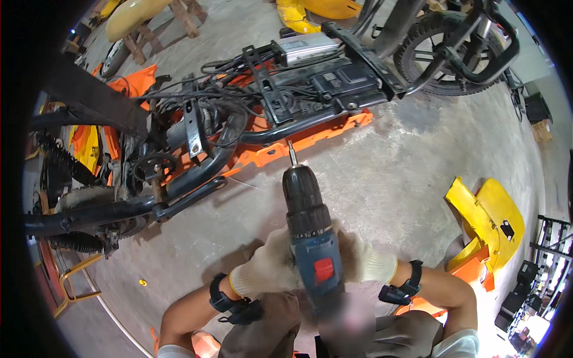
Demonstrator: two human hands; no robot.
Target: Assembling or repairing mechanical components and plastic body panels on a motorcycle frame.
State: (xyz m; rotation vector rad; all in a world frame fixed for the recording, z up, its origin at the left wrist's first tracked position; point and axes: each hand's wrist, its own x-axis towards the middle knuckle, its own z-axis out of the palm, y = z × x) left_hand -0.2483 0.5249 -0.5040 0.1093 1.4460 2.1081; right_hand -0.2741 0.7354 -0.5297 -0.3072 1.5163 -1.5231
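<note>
A blue and black cordless drill (316,250) with a red switch on top is held upright in the picture, in front of my body. Its bit (292,153) points away from me, toward an orange panel (286,149) under a bike frame. My left hand (270,267), in a white knit glove, grips the drill from the left side. On its other side, my right hand (361,258), gloved the same way, is closed against the drill body. Most fingers of both hands are hidden behind the tool. Beyond the bit lies the black tubular frame (286,130) of a stripped electric motorbike.
Cables, a silver finned box (305,48) and a black box (346,79) sit in the frame. A wheel (444,53) is at the far right. Yellow and orange panels (492,224) lie on the concrete floor to my right. A yellow metal stand (74,286) is at the left.
</note>
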